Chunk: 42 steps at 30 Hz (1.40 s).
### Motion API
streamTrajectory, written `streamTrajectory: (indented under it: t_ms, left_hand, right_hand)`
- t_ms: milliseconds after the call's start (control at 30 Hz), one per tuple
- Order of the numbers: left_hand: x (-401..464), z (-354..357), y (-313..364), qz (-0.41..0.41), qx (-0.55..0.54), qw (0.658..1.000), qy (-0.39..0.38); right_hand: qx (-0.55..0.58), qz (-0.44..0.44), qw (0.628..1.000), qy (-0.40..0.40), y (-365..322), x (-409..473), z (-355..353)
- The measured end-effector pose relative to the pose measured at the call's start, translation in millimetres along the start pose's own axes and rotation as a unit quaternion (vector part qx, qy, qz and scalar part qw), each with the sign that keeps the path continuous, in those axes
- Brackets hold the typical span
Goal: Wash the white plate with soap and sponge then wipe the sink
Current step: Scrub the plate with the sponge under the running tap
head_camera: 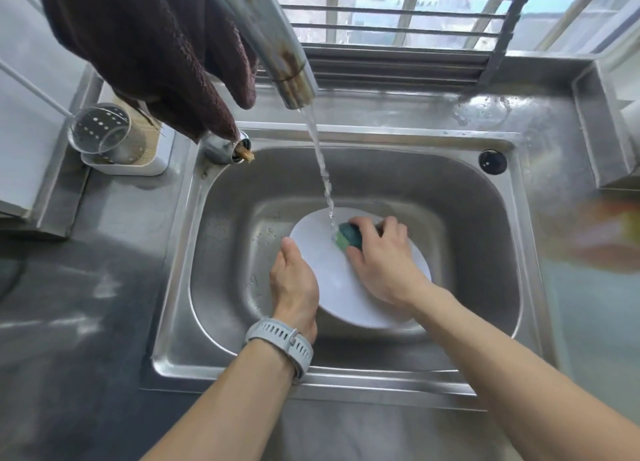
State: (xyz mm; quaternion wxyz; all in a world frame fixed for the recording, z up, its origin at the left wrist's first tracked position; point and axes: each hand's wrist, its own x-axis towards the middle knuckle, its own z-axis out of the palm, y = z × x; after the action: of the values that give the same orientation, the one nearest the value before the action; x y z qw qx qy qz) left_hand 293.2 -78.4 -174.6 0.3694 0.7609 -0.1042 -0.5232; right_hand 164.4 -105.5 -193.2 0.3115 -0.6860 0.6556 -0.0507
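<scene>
A white plate lies tilted in the steel sink. My left hand grips the plate's left rim, thumb on top. A green sponge is held against the plate's upper face by my right hand, whose fingers curl round it. Water runs from the tap onto the plate just left of the sponge.
A dark brown cloth hangs over the tap at the upper left. A perforated steel cutlery holder stands on the counter left of the sink. A blurred orange and yellow object sits at the right edge. A barred window runs behind.
</scene>
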Motion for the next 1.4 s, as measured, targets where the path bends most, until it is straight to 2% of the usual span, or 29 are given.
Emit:
streamTrajectory:
  t_ms: [33,133,167,267,400,467,533,633,700,833,967,1067,1133,1233,1333,1400]
  left_hand:
    - [-1,0,1,0.001,0.000,1.000,-0.002]
    - [-1,1,3,0.003,0.018,1.000,0.004]
    - [0,1,2,0.003,0.022,1.000,0.004]
    - [-7,0,0,-0.006,0.007,1.000,-0.007]
    - [-5,0,2,0.009,0.027,1.000,0.000]
    - [-8,-2,1,0.006,0.032,0.999,-0.004]
    - [-9,-2,1,0.010,0.026,0.999,-0.017]
    - [-6,-3,3,0.032,0.035,0.999,-0.001]
    - [-5,-6,2,0.041,0.035,0.999,0.004]
    - [-6,-13,5,0.060,0.019,0.998,0.027]
    - [-8,-11,13,0.070,-0.011,0.997,0.016]
    - [-10,-4,16,0.058,-0.023,0.998,-0.012]
    - [-10,-2,17,0.042,-0.030,0.998,-0.030]
    - [-8,1,12,0.001,-0.054,0.996,-0.065]
    - [-11,4,7,-0.018,-0.031,0.997,-0.071]
    - [-11,8,8,-0.032,-0.039,0.996,-0.074]
  right_hand:
    - [-0.002,0.011,1.000,0.004,0,1,0]
    - [0.017,-0.083,0.996,-0.020,-20,-18,10]
    - [0.017,-0.089,0.995,-0.029,-19,-15,11]
    - [0.002,0.004,1.000,-0.006,-9,6,1]
    - [-0.001,-0.107,0.994,-0.028,-36,-8,8]
    - [-0.008,-0.044,0.999,-0.023,-28,10,10]
    - [-0.028,0.015,0.999,0.017,-20,27,13]
    - [0.009,-0.035,0.999,-0.009,-39,25,20]
    - [0.005,-0.060,0.998,0.008,-39,30,23]
    - [-0.103,0.008,0.991,0.084,15,54,0]
    - [-0.158,-0.011,0.983,0.094,47,4,-19]
    - [-0.098,-0.031,0.994,0.024,30,-54,-22]
    - [-0.040,-0.079,0.996,-0.012,2,-79,-15]
    - [0.013,-0.125,0.992,0.006,-25,-57,-3]
    - [0.058,-0.019,0.997,0.050,-33,13,-4]
    - [0.084,0.002,0.995,0.048,-41,37,-6]
